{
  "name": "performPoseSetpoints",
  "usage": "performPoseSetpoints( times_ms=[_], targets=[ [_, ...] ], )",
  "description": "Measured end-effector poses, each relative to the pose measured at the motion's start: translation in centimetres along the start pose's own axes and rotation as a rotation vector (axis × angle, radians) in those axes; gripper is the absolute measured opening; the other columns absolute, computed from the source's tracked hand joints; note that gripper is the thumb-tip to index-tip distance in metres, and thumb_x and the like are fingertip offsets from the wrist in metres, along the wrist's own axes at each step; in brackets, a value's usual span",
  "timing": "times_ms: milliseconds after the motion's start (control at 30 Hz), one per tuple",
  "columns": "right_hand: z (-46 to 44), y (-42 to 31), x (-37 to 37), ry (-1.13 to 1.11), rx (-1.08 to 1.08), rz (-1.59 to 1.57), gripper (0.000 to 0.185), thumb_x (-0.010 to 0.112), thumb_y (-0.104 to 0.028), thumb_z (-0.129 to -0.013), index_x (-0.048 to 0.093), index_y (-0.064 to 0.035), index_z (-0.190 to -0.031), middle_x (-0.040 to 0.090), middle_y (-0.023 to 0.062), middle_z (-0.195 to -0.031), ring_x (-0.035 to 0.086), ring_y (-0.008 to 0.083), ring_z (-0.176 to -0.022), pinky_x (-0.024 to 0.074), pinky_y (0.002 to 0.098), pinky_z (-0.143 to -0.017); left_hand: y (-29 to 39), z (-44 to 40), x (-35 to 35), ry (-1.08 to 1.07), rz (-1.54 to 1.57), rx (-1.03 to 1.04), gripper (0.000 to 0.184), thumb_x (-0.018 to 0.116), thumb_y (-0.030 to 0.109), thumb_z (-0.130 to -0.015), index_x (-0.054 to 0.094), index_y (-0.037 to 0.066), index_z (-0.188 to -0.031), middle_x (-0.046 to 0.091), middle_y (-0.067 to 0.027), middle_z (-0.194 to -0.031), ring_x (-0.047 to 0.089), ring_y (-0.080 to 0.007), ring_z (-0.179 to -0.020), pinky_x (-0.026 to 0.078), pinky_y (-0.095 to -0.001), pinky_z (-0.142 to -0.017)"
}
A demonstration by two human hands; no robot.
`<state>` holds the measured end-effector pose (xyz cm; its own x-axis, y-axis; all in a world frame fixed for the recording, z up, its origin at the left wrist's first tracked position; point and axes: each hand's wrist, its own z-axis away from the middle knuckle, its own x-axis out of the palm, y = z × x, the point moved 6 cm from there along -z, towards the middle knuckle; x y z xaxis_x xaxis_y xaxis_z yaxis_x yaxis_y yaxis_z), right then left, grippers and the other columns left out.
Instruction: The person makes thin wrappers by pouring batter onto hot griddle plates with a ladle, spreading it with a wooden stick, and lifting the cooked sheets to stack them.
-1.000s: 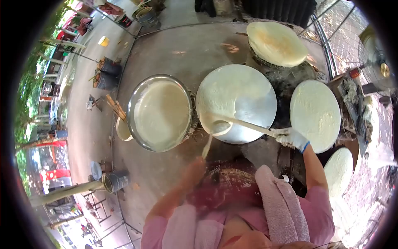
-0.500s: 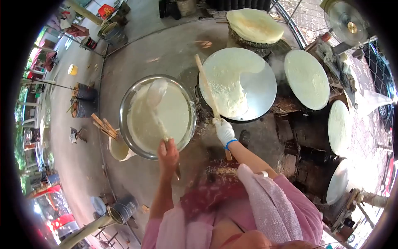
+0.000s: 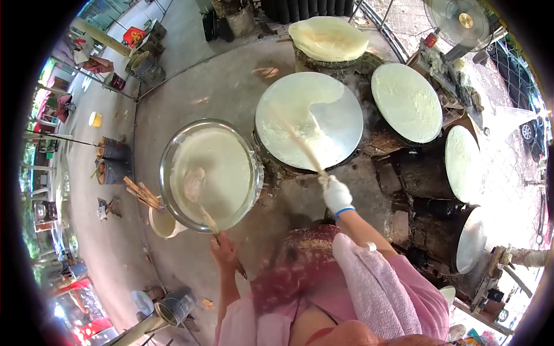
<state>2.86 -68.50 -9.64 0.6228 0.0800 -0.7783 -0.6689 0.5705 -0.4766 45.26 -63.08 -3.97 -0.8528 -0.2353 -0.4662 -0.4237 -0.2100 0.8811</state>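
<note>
My left hand point(image 3: 224, 251) is bare and wrapped round the handle of a ladle point(image 3: 209, 220). The ladle's bowl rests in the pale batter inside a wide steel basin point(image 3: 167, 196). My right hand point(image 3: 336, 195), in a white glove with a blue cuff, grips a wooden spreader point(image 3: 306, 149). The blurred spreader reaches over a round griddle point(image 3: 343, 112). Pale batter point(image 3: 283, 104) covers the griddle's left and lower part, while bare metal shows at the right.
A stack of flat pancakes point(image 3: 329, 39) lies beyond the griddle. More batter-covered round griddles point(image 3: 407, 102) stand at the right. A fan point(image 3: 461, 22) is at the upper right. A pail with sticks point(image 3: 164, 222) stands left of the basin.
The ladle has moved from over the griddle into the basin's batter, with my left hand following. My right hand has swung the spreader from the griddle's left side across the batter.
</note>
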Motion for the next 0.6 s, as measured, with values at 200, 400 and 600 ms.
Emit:
performPoseSetpoints(
  times_ms=[200, 400, 600],
  targets=[
    [-5.6, 4.7, -5.0, -0.083, -0.031, -0.229, 0.047, 0.043, -0.047, -0.098, 0.059, -0.0026, -0.097, 0.066, 0.0281, -0.089, 0.063, 0.0465, -0.089, 0.0499, 0.0536, -0.079, 7.5, 3.3, 5.3, 0.022, 0.378, -0.352, 0.013, 0.054, 0.017, -0.099, 0.051, 0.008, -0.089, 0.043, 0.0034, -0.061, 0.039, -0.0044, -0.046, 0.031, -0.0198, -0.039],
    [-4.9, 9.2, -6.8, -0.093, -0.219, 0.124, 0.044, 0.045, -0.046, -0.097, 0.057, -0.0038, -0.091, 0.068, 0.0213, -0.081, 0.066, 0.0425, -0.078, 0.0517, 0.0534, -0.071, 10.9, 6.4, 9.1, 0.085, 0.365, -0.352, 0.016, 0.056, 0.018, -0.098, 0.05, 0.008, -0.087, 0.044, 0.0028, -0.06, 0.039, -0.0046, -0.042, 0.03, -0.0199, -0.036],
    [-12.1, 8.6, -11.1, -0.015, -0.238, -0.081, 0.062, 0.042, -0.054, -0.097, 0.063, 0.0023, -0.082, 0.065, 0.028, -0.08, 0.065, 0.0453, -0.081, 0.0507, 0.0529, -0.071, 12.1, 7.8, 11.6, 0.097, 0.235, -0.382, 0.016, 0.057, 0.02, -0.097, 0.052, 0.007, -0.089, 0.045, 0.0023, -0.061, 0.04, -0.0052, -0.044, 0.031, -0.0206, -0.037]
  ],
)
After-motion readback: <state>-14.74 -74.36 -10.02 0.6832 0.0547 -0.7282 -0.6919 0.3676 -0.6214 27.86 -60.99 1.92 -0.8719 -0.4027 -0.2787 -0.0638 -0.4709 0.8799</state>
